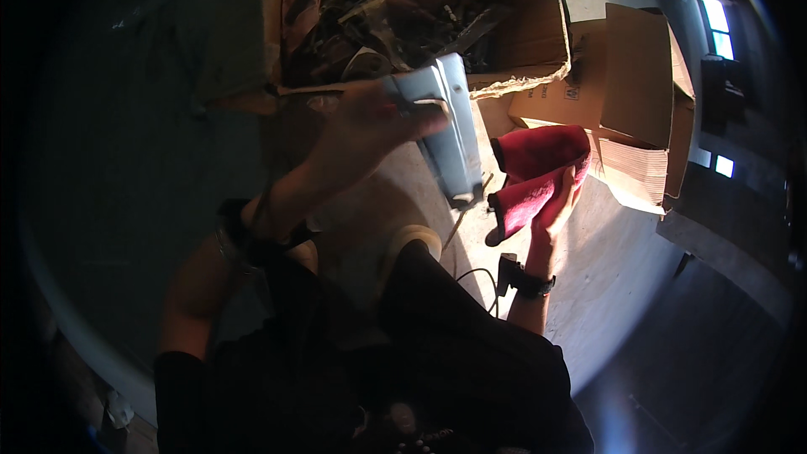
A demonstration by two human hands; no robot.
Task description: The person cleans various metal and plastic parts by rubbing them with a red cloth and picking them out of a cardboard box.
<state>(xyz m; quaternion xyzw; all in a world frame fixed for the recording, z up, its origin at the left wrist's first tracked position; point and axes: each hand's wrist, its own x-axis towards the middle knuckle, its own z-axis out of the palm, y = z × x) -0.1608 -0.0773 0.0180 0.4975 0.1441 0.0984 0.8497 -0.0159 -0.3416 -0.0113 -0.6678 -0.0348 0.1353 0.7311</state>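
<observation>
My left hand (384, 113) is blurred and grips a bluish-grey, channel-shaped part (451, 132) that looks like metal or plastic. The part slants down to the right in front of the big box's near edge. To the right, my right hand (565, 198) holds a folded red cloth (542, 154) with dark edging, its loose ends pointing left towards the grey part. Sunlight falls on the cloth and my right forearm, while my left arm is mostly in shade.
A large open cardboard box (520, 85) full of jumbled parts stands ahead. Beside it on the right is another cardboard box (637, 75) with raised flaps. My shoes (416, 239) are below on the pale floor (605, 277). A black cable (482, 271) hangs near my right wrist.
</observation>
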